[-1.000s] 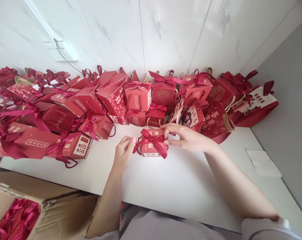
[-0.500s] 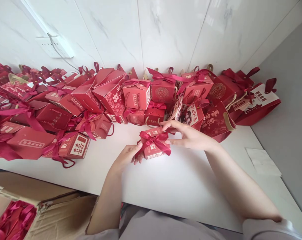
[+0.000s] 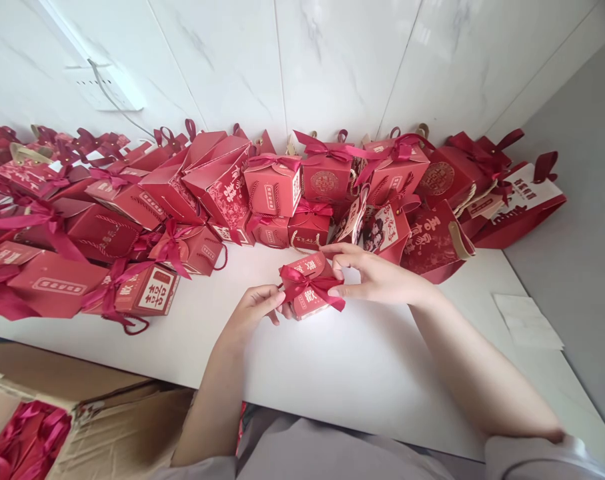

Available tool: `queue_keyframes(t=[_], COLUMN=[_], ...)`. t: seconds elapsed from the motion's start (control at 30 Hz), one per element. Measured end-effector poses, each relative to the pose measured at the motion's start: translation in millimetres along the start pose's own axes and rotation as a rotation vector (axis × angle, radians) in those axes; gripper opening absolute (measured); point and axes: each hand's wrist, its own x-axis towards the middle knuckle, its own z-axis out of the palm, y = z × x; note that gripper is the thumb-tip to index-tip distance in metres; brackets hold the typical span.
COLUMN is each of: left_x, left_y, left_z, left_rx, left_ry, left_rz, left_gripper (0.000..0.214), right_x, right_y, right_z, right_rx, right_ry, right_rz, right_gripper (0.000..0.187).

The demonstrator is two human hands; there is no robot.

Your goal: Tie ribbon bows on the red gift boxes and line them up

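A small red gift box (image 3: 308,288) with a dark red ribbon bow is held tilted just above the white table (image 3: 362,373). My right hand (image 3: 377,275) grips its top and right side with thumb and fingers. On the box's left side, my left hand (image 3: 255,312) pinches the lower corner, near the ribbon's end.
Many red gift boxes and bags (image 3: 222,187) with ribbons are heaped along the back of the table against the white tiled wall. A cardboard carton (image 3: 57,427) with red ribbons inside stands at the lower left. A white paper (image 3: 527,323) lies at the right.
The box has been lifted off the table and tilted, moving slightly toward the back. My left hand shifted from the ribbon to the box's lower left corner.
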Motion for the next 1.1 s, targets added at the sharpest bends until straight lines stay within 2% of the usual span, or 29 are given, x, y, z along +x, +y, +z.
queue_keyframes(t=[0.23, 0.43, 0.6, 0.77, 1.1], left_x=[-1.7, -0.8, -1.0, -2.8, -8.7], left_y=[-3.2, -4.8, -2.6, -1.1, 2.8], left_z=[-2.8, -0.2, -1.3, -0.2, 4.3], left_rx=[0.012, 0.019, 0.001, 0.046, 0.03], left_ry=[-0.007, -0.003, 0.02, -0.006, -0.001], left_rz=[0.024, 0.046, 0.081, 0.061, -0.037], left_gripper=[0.037, 0.035, 0.031, 0.03, 0.026], right_x=[2.8, 6.6, 5.9, 10.0, 12.3], right_y=[2.8, 2.3, -1.5, 9.9, 18.2], right_z=[2.2, 1.3, 1.4, 6.5, 4.2], right_rx=[0.081, 0.314, 0.399, 0.499, 0.453], right_ry=[-0.027, -0.06, -0.067, -0.044, -0.067], right_rz=[-0.019, -0.016, -0.048, 0.021, 0.039], right_gripper=[0.022, 0.029, 0.029, 0.034, 0.034])
